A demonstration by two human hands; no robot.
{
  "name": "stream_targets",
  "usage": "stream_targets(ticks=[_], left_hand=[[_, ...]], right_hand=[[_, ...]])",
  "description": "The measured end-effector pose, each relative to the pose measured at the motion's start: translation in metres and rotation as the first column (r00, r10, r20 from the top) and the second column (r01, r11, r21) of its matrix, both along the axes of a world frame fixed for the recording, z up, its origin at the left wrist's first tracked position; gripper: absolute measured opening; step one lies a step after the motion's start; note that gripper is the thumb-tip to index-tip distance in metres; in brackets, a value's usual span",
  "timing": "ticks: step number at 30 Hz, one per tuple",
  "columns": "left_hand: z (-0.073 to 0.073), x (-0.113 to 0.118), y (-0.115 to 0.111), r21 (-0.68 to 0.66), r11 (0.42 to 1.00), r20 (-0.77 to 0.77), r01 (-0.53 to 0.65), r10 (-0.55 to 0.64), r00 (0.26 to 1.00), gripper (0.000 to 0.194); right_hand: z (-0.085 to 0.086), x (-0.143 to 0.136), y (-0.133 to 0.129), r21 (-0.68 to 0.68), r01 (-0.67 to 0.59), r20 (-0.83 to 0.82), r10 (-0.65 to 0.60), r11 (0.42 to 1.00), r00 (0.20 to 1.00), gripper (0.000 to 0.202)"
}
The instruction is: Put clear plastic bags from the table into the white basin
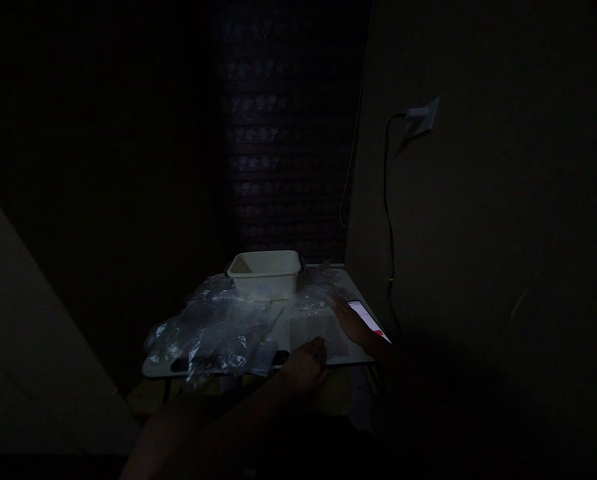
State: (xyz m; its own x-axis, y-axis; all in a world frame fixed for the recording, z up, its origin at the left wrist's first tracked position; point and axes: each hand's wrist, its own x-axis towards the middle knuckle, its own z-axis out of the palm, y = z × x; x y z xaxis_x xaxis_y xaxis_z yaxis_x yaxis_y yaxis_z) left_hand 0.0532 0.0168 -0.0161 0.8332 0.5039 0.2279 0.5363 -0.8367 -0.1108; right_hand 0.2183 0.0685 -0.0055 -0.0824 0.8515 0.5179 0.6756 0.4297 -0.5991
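The scene is very dark. A flat, pale grey, finely textured piece (318, 328), which looks like a plastic bag, lies near the front right of a small white table. At its near edge my left hand (306, 363) is closed with curled fingers; the exact grip is hard to see. My right hand (349, 321) stretches its fingers out along the bag's far right side, beside a lit phone (369, 320). Many crumpled clear plastic bags (213, 327) cover the left part of the table, and more clear plastic (316, 293) lies behind the flat piece.
A white plastic tub (266, 283) with dark side handles stands at the back of the table (278, 323). A black cord (388, 200) hangs from a wall socket (421, 119) on the right. Dark blinds (258, 160) rise behind the table.
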Motion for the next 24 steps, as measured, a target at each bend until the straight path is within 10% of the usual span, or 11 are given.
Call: stream_targets(ticks=[9,15,19,24], left_hand=[[-0.006,-0.01,-0.005,-0.04,0.999,-0.044,0.02,-0.022,0.999,0.033],[0.025,-0.009,-0.006,-0.323,0.946,0.27,0.034,0.058,0.961,0.028],[0.054,-0.015,0.015,-0.591,0.803,0.585,0.077,0.36,0.727,0.029],[0.07,-0.027,0.04,-0.751,0.537,0.649,0.384,0.71,0.275,0.021]], right_hand=[[0.008,-0.003,-0.004,-0.058,-0.028,-0.012,0.028,0.998,1.0,0.046],[0.015,-0.001,-0.003,-0.207,-0.074,-0.23,0.025,0.976,0.973,0.049],[0.027,0.006,-0.001,-0.349,-0.309,-0.604,0.039,0.885,0.796,0.053],[0.039,0.001,-0.016,-0.359,-0.702,-0.86,0.073,0.615,0.504,0.063]])
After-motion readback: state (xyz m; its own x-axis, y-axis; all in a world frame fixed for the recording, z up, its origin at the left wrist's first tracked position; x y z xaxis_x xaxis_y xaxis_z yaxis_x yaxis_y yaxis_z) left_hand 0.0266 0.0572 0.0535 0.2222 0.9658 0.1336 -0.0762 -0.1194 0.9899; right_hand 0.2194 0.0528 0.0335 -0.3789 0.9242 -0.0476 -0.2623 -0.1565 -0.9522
